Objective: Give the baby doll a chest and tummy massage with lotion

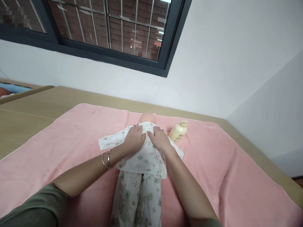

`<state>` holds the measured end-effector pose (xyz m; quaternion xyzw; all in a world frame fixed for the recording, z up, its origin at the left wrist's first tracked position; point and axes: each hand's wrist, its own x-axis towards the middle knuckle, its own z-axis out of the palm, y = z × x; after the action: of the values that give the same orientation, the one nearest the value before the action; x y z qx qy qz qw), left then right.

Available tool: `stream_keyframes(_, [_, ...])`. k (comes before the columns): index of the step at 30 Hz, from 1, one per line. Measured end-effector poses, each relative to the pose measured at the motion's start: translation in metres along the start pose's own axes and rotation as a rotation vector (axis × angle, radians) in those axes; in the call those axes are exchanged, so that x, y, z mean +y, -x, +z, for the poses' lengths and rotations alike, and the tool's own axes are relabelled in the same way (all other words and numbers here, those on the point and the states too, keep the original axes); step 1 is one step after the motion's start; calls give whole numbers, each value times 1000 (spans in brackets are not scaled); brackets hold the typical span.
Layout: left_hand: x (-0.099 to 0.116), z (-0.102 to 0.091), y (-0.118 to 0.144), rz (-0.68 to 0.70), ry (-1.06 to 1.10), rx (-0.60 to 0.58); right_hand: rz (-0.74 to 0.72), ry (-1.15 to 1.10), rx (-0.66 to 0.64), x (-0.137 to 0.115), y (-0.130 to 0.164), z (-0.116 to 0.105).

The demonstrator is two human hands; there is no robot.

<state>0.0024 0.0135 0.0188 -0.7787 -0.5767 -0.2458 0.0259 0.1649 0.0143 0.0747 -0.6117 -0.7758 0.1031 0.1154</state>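
Note:
A baby-sized figure, perhaps a doll, lies on the pink blanket (203, 176), its rounded head (148, 118) at the far end. It wears a white printed top (144, 159) with the sleeves spread out, and matching trousers (137, 198). Flat on the upper left of the top rests my left hand (134, 138), fingers stretched out and pointing away from me. My right hand (161, 138) lies the same way on the upper right, its thumb near the left one. Neither hand grips anything. The face is hidden from view.
A pale yellow pump bottle (178, 130) leans on the blanket, close to the right sleeve. Under the blanket is a wooden tabletop (71, 94), with a white wall and a dark-framed barred window (111, 28) behind it. A wooden-edged bin or cot (23, 91) shows at far left.

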Motion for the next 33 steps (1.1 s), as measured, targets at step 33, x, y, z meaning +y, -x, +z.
stream_keyframes(33, [-5,-12,-9,-51,57,-36,-47,-45,91,0,-3,15])
